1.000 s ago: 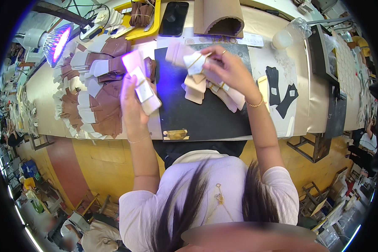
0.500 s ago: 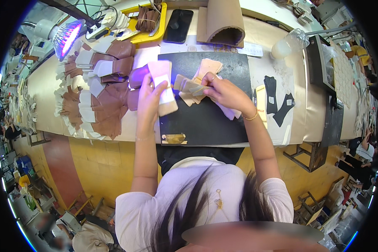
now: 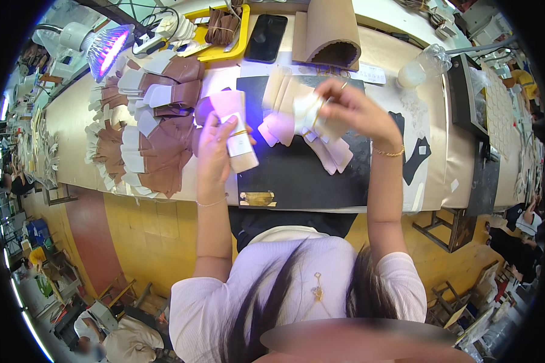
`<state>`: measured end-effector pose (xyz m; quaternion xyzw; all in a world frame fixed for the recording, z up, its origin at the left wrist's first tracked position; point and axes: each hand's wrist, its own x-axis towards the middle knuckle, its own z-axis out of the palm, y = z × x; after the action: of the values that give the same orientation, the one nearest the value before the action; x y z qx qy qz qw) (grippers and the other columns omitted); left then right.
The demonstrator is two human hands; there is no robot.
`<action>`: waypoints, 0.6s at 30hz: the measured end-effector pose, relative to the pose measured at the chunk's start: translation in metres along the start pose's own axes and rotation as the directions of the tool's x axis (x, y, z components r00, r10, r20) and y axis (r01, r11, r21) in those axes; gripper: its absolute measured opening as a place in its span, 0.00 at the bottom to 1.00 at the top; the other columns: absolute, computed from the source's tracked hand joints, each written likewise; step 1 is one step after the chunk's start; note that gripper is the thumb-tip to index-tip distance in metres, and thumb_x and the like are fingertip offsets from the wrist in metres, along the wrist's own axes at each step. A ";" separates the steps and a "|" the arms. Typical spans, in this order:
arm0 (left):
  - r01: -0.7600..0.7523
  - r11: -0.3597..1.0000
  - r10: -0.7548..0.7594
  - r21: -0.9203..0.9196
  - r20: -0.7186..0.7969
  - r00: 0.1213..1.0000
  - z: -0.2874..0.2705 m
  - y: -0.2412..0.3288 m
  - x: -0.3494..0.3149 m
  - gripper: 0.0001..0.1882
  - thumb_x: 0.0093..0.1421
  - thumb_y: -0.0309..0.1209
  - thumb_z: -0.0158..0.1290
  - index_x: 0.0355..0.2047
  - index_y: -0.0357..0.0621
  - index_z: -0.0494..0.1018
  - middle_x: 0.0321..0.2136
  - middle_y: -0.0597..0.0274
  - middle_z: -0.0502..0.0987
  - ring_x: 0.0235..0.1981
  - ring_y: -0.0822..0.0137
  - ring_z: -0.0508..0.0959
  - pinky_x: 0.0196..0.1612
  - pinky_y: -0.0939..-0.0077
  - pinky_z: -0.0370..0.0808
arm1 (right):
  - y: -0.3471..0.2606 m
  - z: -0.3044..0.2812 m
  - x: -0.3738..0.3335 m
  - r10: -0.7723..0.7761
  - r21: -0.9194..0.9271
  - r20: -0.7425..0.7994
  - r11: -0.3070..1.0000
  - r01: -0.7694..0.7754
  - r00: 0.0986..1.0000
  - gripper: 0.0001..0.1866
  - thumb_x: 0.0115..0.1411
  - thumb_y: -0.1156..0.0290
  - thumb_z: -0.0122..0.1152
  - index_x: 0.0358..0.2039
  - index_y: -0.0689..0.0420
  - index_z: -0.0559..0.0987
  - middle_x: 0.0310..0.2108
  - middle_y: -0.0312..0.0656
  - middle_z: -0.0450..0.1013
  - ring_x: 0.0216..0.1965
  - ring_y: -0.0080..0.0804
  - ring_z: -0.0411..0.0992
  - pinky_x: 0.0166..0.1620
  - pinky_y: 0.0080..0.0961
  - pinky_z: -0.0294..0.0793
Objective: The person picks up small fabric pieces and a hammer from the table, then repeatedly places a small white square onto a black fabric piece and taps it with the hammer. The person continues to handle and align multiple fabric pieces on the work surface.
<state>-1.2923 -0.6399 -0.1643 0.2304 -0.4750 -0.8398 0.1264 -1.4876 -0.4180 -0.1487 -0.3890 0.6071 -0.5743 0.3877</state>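
My left hand (image 3: pixel 214 148) is closed around a bundle of pale pink and beige leather pieces (image 3: pixel 244 161), with a white slip and a rubber band round it. My right hand (image 3: pixel 358 113) grips another beige leather bundle (image 3: pixel 278 89) above the black mat (image 3: pixel 303 187). A whitish patch and a band show on that one, but motion smears it. Under the right hand, pale pinkish leather pieces (image 3: pixel 335 156) lie spread on the mat. Fanned brown leather pieces (image 3: pixel 163 148) with white ends lie left of my left hand.
A lit lamp (image 3: pixel 109 53) hangs at the upper left. Behind the mat are a yellow tray (image 3: pixel 243 30), a black phone (image 3: pixel 266 37) and a curved brown board (image 3: pixel 333 30). A plastic bottle (image 3: pixel 413 74) and black cut pieces (image 3: pixel 416 158) are to the right.
My right hand has moved up and right, lifting and turning its beige bundle. Pinkish pieces below it show more fully now. The left hand keeps its bundle; the whole view has shifted slightly.
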 end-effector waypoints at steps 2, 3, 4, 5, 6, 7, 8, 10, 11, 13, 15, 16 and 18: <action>0.115 0.991 -0.119 0.066 0.065 0.991 0.013 -0.019 -0.001 0.13 0.66 0.34 0.50 0.46 0.40 0.66 0.32 0.56 0.77 0.25 0.63 0.80 0.30 0.71 0.80 | -0.005 -0.018 0.004 -0.025 -0.150 -0.225 0.989 -0.009 0.974 0.14 0.63 0.68 0.59 0.47 0.59 0.73 0.36 0.31 0.71 0.39 0.18 0.69 0.45 0.19 0.71; 0.179 0.975 -0.195 0.131 0.118 0.974 0.020 -0.030 -0.002 0.15 0.67 0.35 0.49 0.49 0.39 0.67 0.32 0.57 0.77 0.28 0.64 0.81 0.31 0.70 0.80 | -0.006 -0.026 0.002 -0.009 -0.218 -0.307 0.974 -0.061 0.952 0.14 0.63 0.69 0.59 0.48 0.59 0.72 0.38 0.30 0.71 0.40 0.18 0.69 0.45 0.20 0.71; 0.214 0.969 -0.233 0.127 0.158 0.959 0.032 -0.048 -0.002 0.16 0.67 0.36 0.48 0.50 0.39 0.67 0.33 0.57 0.78 0.30 0.64 0.81 0.33 0.71 0.80 | -0.004 -0.030 -0.003 0.046 -0.208 -0.364 0.970 -0.129 0.930 0.15 0.63 0.69 0.59 0.49 0.59 0.73 0.38 0.31 0.71 0.40 0.18 0.70 0.45 0.20 0.71; 0.227 0.968 -0.246 0.106 0.228 0.942 0.040 -0.064 -0.003 0.17 0.68 0.36 0.48 0.51 0.39 0.67 0.35 0.57 0.78 0.32 0.65 0.81 0.36 0.72 0.80 | 0.000 -0.033 -0.009 0.074 -0.207 -0.410 0.963 -0.172 0.909 0.16 0.63 0.69 0.59 0.50 0.59 0.73 0.37 0.31 0.72 0.40 0.19 0.70 0.45 0.20 0.71; 0.176 0.931 -0.259 0.321 0.238 0.936 0.042 -0.074 0.009 0.19 0.69 0.38 0.47 0.53 0.38 0.67 0.39 0.57 0.77 0.38 0.67 0.80 0.41 0.73 0.78 | 0.005 -0.035 -0.015 0.090 -0.219 -0.459 0.953 -0.211 0.884 0.16 0.63 0.69 0.59 0.51 0.59 0.73 0.37 0.32 0.72 0.40 0.20 0.71 0.44 0.20 0.72; 0.115 0.949 -0.176 0.295 0.191 0.966 0.044 -0.084 0.015 0.19 0.69 0.38 0.47 0.53 0.38 0.67 0.41 0.55 0.77 0.41 0.66 0.79 0.46 0.74 0.76 | 0.013 -0.034 -0.020 0.071 -0.262 -0.515 0.936 -0.236 0.854 0.17 0.62 0.70 0.61 0.50 0.59 0.73 0.38 0.36 0.73 0.39 0.24 0.72 0.44 0.22 0.72; 0.050 0.972 -0.095 0.231 0.186 0.978 0.043 -0.089 0.027 0.18 0.69 0.37 0.47 0.53 0.37 0.67 0.41 0.54 0.77 0.41 0.66 0.79 0.46 0.73 0.76 | 0.022 -0.029 -0.024 0.037 -0.316 -0.570 0.912 -0.261 0.821 0.18 0.60 0.70 0.62 0.50 0.59 0.74 0.38 0.39 0.74 0.38 0.27 0.74 0.43 0.24 0.73; 0.119 0.993 -0.121 0.027 0.134 0.984 0.036 -0.093 0.046 0.18 0.69 0.37 0.45 0.52 0.36 0.67 0.42 0.54 0.77 0.42 0.64 0.79 0.48 0.70 0.76 | 0.036 -0.018 -0.036 -0.168 -0.628 -0.639 0.677 -0.384 0.751 0.21 0.57 0.68 0.64 0.50 0.59 0.75 0.44 0.49 0.73 0.43 0.42 0.74 0.47 0.31 0.73; 0.093 0.993 -0.100 0.071 0.113 0.989 0.033 -0.092 0.057 0.17 0.70 0.36 0.44 0.52 0.36 0.67 0.42 0.54 0.77 0.42 0.64 0.80 0.46 0.70 0.77 | 0.040 -0.012 -0.041 -0.181 -0.632 -0.626 0.688 -0.357 0.759 0.22 0.57 0.69 0.64 0.51 0.58 0.74 0.46 0.49 0.72 0.45 0.43 0.73 0.48 0.31 0.73; 0.004 0.980 -0.031 0.200 0.129 0.991 0.032 -0.088 0.072 0.16 0.70 0.35 0.44 0.51 0.36 0.67 0.41 0.55 0.77 0.40 0.64 0.80 0.44 0.70 0.78 | 0.044 0.010 -0.048 -0.121 -0.584 -0.638 0.720 -0.375 0.760 0.24 0.56 0.69 0.65 0.53 0.56 0.72 0.50 0.48 0.71 0.49 0.44 0.72 0.49 0.33 0.72; -0.004 0.974 -0.025 0.228 0.122 0.992 0.033 -0.083 0.080 0.16 0.70 0.34 0.44 0.52 0.37 0.67 0.41 0.56 0.77 0.40 0.64 0.81 0.43 0.70 0.79 | 0.049 0.051 -0.050 -0.140 -0.687 -0.506 0.661 -0.301 0.851 0.30 0.53 0.65 0.68 0.56 0.54 0.71 0.55 0.48 0.68 0.56 0.45 0.67 0.56 0.38 0.67; -0.043 0.973 0.007 0.227 0.158 0.987 0.034 -0.080 0.081 0.16 0.70 0.34 0.44 0.52 0.37 0.67 0.41 0.56 0.77 0.40 0.64 0.81 0.43 0.70 0.79 | 0.052 0.075 -0.053 -0.190 -0.781 -0.425 0.571 -0.252 0.885 0.32 0.52 0.63 0.68 0.57 0.53 0.70 0.57 0.48 0.65 0.60 0.45 0.62 0.59 0.43 0.61; 0.051 0.986 -0.065 0.160 0.085 0.994 0.029 -0.072 0.077 0.15 0.70 0.33 0.44 0.52 0.37 0.67 0.41 0.55 0.77 0.39 0.64 0.81 0.43 0.70 0.79 | 0.059 0.100 -0.053 -0.128 -0.853 -0.299 0.480 -0.205 0.945 0.33 0.54 0.59 0.65 0.60 0.51 0.68 0.63 0.44 0.59 0.66 0.44 0.52 0.65 0.54 0.49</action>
<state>-1.3732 -0.6142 -0.2340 0.2155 -0.5381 -0.8125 0.0621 -1.3770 -0.4068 -0.2106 -0.4183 0.8775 -0.2307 0.0430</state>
